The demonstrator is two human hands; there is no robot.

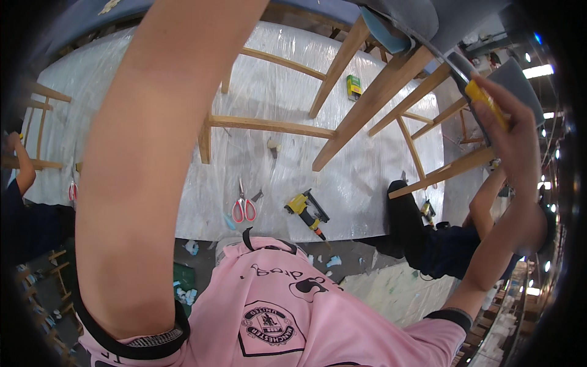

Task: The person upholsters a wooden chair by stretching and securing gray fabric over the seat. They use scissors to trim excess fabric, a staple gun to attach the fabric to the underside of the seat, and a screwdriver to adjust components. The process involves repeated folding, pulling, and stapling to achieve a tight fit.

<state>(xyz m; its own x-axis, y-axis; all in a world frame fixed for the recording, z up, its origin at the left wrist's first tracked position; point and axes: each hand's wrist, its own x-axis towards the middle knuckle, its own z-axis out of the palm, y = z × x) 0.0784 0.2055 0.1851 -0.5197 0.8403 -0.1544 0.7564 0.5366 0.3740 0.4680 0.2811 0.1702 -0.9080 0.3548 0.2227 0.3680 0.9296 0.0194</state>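
My right hand (pixel 516 125) is raised at the upper right, its fingers wrapped round the yellow handle (pixel 479 96) of a tool. A thin metal shaft or blade runs from that handle to the edge of grey upholstery (pixel 422 18); its exact kind I cannot make out. The upholstery belongs to a chair with wooden legs (pixel 382 104) and crossbars, standing over the plastic-covered table. My left forearm (pixel 143 122) crosses the left side and leaves through the top edge, so my left hand is out of sight. A light blue flap (pixel 385 32) shows beside a chair leg.
On the plastic sheeting (pixel 214 214) lie a yellow-and-black staple gun (pixel 309 211), red-handled scissors (pixel 243 208) and a green-and-yellow box (pixel 353 87). Another chair (pixel 422 134) stands to the right. A person in dark clothes (pixel 461 248) works at the right, another (pixel 30 220) at the left.
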